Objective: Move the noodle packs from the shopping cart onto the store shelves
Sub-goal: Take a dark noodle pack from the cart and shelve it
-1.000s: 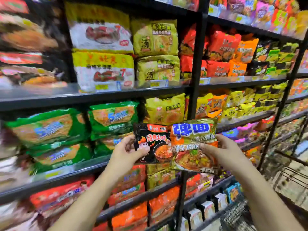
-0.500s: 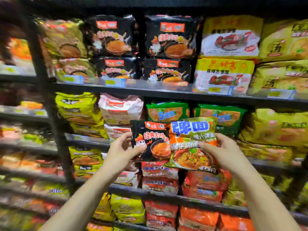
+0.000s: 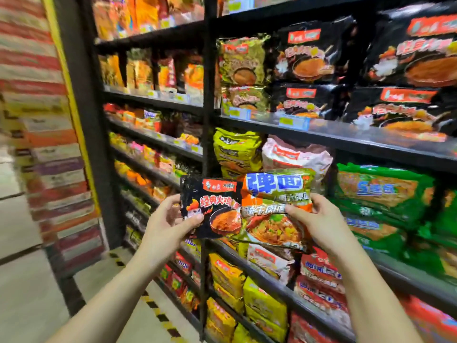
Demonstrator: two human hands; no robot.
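Note:
My left hand (image 3: 165,221) grips a black noodle pack (image 3: 214,206) with a red label and a bowl picture, thumb across its front. My right hand (image 3: 319,219) grips a green and orange noodle pack (image 3: 274,206) with big blue letters; this pack overlaps the black one's right edge. Both packs are held upright at chest height in front of the dark store shelves (image 3: 321,134). Matching large black packs (image 3: 311,58) stand on the shelf above and to the right. The shopping cart is out of view.
The shelves hold yellow packs (image 3: 235,149), a pink-white pack (image 3: 294,154), green packs (image 3: 380,194) and red and yellow packs lower down. A second shelf bay (image 3: 153,100) stretches to the left. Stacked cartons (image 3: 37,120) stand at far left beside a light floor.
The view has swung further left along the shelves; the black packs now sit upper right and the aisle end has come into sight. Both hands keep the same hold on their packs.

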